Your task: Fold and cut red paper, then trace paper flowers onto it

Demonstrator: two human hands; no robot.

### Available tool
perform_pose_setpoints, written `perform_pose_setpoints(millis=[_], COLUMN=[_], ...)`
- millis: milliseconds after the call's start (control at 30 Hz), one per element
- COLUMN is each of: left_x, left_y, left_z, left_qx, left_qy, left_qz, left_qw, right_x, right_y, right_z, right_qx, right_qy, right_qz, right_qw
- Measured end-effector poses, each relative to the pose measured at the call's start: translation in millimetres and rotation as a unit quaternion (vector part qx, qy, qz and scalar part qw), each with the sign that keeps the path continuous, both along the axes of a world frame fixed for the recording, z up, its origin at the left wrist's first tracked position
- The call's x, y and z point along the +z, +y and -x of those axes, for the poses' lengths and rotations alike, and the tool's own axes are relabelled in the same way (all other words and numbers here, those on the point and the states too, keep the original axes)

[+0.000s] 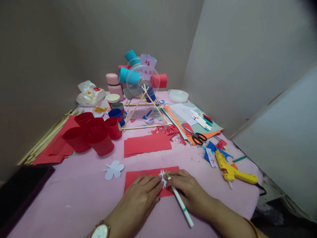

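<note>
I see right hand (186, 188) clamped on pen (178, 198), tip at white star cutout (162, 176); pen axis runs back toward me; left hand (141, 194) flat, fingers together, pinning red paper (138, 177) just left.

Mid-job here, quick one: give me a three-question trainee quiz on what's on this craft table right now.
1. True or false: the right hand holds a pen.
2. What does the left hand press down: A the red paper, B the scissors, C the glue gun?
3. Fill in: the white flower cutout lies on the ____ side of the red paper.

Key: 1 true; 2 A; 3 left.
</note>
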State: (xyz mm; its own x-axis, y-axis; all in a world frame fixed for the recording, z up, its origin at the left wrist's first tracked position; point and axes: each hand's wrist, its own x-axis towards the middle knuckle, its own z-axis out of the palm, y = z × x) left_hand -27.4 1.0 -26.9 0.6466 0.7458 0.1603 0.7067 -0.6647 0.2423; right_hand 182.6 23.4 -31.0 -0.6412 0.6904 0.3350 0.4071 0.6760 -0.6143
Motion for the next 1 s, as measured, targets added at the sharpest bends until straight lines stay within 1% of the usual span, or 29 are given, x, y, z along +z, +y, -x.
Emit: perform_pose_setpoints(millis=[100, 233, 400, 467, 500, 567, 600, 633, 667, 733, 800, 833, 900, 1000], left_x=[-1.4, 0.9, 11.6, 18.1, 21.8, 30.3, 34.8, 39.1, 42.7, 46.6, 45.1, 42.7, 36.6, 30.5], left_y=[-1, -3, -1, 4, 8, 19, 25, 31, 37, 45, 51, 52, 53, 53], left_z=[1, 0, 2, 9, 14, 25, 30, 33, 35, 32, 23, 18, 8, 1], left_qx=[0.005, 0.007, 0.004, 0.010, 0.024, 0.074, 0.105, 0.114, 0.102, 0.054, 0.000, -0.017, -0.037, -0.043], left_qy=[0.003, -0.009, -0.037, -0.072, -0.099, -0.149, -0.166, -0.175, -0.174, -0.142, -0.102, -0.090, -0.081, -0.082], left_qz=[-0.010, 0.015, 0.035, 0.021, 0.001, -0.048, -0.055, -0.053, -0.044, -0.002, 0.054, 0.077, 0.102, 0.112], left_qw=[1.000, 1.000, 0.999, 0.997, 0.995, 0.985, 0.979, 0.976, 0.979, 0.988, 0.993, 0.993, 0.991, 0.989], right_x=[-0.1, -0.8, 0.2, 1.2, 1.7, 2.6, 2.9, 3.1, 3.3, 3.3, 3.0, 2.7, 2.0, 1.1], right_y=[0, 1, 1, 0, 0, 0, 0, 0, 0, 0, 0, 0, -1, 0], right_z=[0, -1, -1, -1, -1, -1, -1, -1, -1, -1, -1, -1, -1, 0], right_qx=[0.003, 0.006, 0.002, 0.002, 0.002, 0.002, 0.002, 0.002, 0.003, 0.001, -0.003, -0.006, -0.011, -0.022], right_qy=[-0.006, -0.011, -0.007, -0.006, -0.006, -0.010, -0.010, -0.009, -0.008, -0.002, 0.005, 0.008, 0.012, 0.013], right_qz=[0.002, 0.002, 0.009, 0.012, 0.013, 0.016, 0.017, 0.017, 0.017, 0.016, 0.016, 0.017, 0.022, 0.028], right_qw=[1.000, 1.000, 1.000, 1.000, 1.000, 1.000, 1.000, 1.000, 1.000, 1.000, 1.000, 1.000, 1.000, 0.999])
